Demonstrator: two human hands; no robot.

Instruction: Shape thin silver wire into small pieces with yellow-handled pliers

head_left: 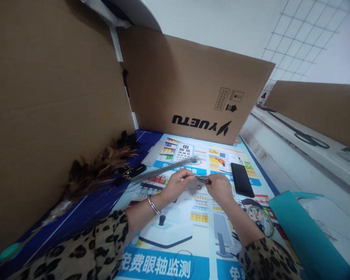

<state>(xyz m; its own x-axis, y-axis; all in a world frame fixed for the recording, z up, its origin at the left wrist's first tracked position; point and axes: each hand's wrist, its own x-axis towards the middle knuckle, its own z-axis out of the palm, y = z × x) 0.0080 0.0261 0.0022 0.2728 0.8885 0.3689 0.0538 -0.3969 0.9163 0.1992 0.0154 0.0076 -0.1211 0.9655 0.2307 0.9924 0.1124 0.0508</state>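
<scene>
My left hand (178,186) is closed in a pinch at the middle of the table, with thin wire at its fingertips. My right hand (221,190) is wrapped round what look like small metal pliers (203,179), their jaws pointing left toward the left fingertips. A small curved bit of wire (198,187) shows just below the jaws. Behind my left hand lies a bundle of long thin metal wires (169,168), slanting from lower left to upper right. A loose ring of thin wire (184,263) lies near the front edge.
A black phone (242,179) lies right of my right hand. Brown feathers (100,171) and a black fob (138,170) are at the left. Cardboard panels (198,85) stand behind and left. A teal folder (309,233) is at the right, beside a roll of clear tape (262,221).
</scene>
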